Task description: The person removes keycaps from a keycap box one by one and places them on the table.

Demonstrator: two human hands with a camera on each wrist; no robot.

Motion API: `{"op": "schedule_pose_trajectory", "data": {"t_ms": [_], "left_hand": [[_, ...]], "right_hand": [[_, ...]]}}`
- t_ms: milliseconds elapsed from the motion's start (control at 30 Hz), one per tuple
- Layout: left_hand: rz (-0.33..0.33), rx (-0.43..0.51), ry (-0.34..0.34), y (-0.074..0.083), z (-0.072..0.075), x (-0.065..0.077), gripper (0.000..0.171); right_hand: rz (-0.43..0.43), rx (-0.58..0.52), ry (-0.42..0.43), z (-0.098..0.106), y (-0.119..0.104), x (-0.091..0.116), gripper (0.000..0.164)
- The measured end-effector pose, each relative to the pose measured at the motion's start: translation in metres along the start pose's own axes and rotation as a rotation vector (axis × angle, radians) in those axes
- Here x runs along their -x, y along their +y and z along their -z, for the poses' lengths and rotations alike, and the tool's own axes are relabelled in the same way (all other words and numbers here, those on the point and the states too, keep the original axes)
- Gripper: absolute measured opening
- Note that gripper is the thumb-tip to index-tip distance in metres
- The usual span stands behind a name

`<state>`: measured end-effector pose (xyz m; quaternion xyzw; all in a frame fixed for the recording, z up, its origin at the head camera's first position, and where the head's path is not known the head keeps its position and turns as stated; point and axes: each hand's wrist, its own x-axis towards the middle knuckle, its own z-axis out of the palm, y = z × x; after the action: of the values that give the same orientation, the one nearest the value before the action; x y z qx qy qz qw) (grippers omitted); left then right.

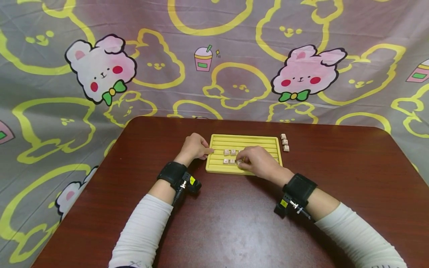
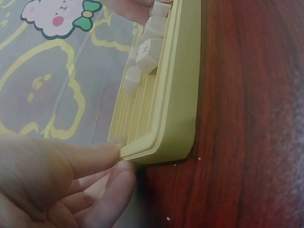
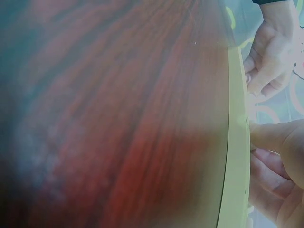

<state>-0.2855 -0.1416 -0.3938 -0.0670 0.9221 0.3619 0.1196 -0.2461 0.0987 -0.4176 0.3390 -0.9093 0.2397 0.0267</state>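
A yellow ridged tray [image 1: 246, 142] lies on the table, holding two short rows of small white keycaps [image 1: 226, 161]. In the left wrist view, one keycap [image 2: 149, 54] shows a letter like an N. My left hand [image 1: 195, 146] pinches the tray's left rim between thumb and fingers, as the left wrist view also shows. Over the front row, my right hand [image 1: 258, 160] pinches a keycap [image 1: 239, 162] at the right end of that row. The right hand covers part of the tray and perhaps more keycaps. In the right wrist view, the tray's side hides the fingertips.
Several more keycaps [image 1: 285, 142] stand in a short column on the table, just right of the tray. The brown table [image 1: 248, 223] reaches back to a patterned curtain [image 1: 234, 48] with cartoon rabbits. Both wrists wear black camera straps.
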Motion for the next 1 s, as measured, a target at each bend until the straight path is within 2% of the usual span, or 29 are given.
{"op": "schedule_pose_trajectory", "data": {"t_ms": [467,1000], "left_hand": [[-0.024,-0.006,-0.003,-0.001,0.0,0.001,0.025],[-0.02,0.004,-0.016,0.0,0.002,-0.001,0.024]], "right_hand": [[0.052,0.005,0.022,0.005,0.002,0.002,0.007],[-0.005,0.017,0.001,0.015,0.006,0.006,0.015]]}}
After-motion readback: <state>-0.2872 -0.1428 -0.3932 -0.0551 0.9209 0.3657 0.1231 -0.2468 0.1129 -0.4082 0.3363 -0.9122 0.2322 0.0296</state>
